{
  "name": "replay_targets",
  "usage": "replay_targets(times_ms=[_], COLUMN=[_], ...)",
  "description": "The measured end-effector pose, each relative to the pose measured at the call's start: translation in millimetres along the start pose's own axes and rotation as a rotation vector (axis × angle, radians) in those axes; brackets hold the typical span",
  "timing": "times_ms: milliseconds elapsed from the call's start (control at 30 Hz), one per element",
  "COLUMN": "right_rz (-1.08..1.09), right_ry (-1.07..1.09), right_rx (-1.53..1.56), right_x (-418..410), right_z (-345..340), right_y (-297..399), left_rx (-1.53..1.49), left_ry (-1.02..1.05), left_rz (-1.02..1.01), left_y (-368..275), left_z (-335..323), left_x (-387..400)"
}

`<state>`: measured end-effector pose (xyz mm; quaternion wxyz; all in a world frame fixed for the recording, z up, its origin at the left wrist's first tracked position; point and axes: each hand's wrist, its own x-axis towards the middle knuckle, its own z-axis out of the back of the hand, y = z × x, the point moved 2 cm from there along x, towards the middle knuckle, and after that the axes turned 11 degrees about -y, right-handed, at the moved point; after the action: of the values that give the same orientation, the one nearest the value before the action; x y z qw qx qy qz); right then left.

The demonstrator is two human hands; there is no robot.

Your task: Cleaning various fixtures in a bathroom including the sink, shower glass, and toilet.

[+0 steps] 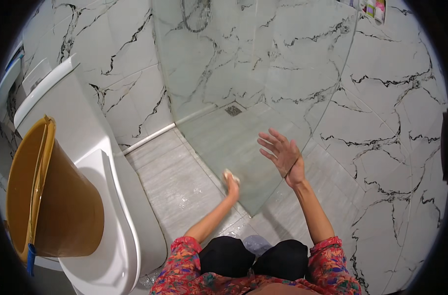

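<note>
Before me stands a clear glass shower panel (216, 147), with its free edge running up to the right. My left hand (232, 190) is low on the panel's near side, shut on a small whitish wad (232, 177), a cloth or sponge; blur hides which. My right hand (282, 156) reaches around the free edge, so its spread fingers show through the glass. It holds nothing; whether the palm touches the far face I cannot tell.
At left, a brown plastic bucket (72, 199) lies tipped on the closed lid of a white toilet (124, 221). A square floor drain (233, 110) sits in the shower corner. Wet grey tiles (187, 188) cover the floor. Bottles (374, 11) stand at upper right.
</note>
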<state>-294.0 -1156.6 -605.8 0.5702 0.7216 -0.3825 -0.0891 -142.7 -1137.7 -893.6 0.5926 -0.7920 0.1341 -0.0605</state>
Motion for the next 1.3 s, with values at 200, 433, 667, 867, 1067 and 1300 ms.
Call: replay_targets(times_ms=[200,433,667,867,1067,1300], right_rz=[-0.016,-0.011,-0.037,-0.213,-0.16,-0.439], right_ry=[-0.017,-0.015,-0.012,-0.178,-0.062,-0.417], right_rx=[-0.003,0.042,0.044,0.038,0.068,-0.114], right_x=[-3,1,-2,15,67,22], right_z=[6,10,4,-2,-58,-49], right_y=[-2,-1,-4,62,206,228], left_rx=[0.034,0.08,-0.019,0.106,-0.016,0.144], left_ry=[0.194,0.314,0.049,0.238,0.043,-0.011], left_rz=[0.131,-0.757,-0.571,-1.054,-0.872,-0.165], left_y=[-16,-250,-248,-444,-592,-473], left_z=[-34,-82,-83,-138,-197,-176], left_x=[-70,-60,8,-56,78,18])
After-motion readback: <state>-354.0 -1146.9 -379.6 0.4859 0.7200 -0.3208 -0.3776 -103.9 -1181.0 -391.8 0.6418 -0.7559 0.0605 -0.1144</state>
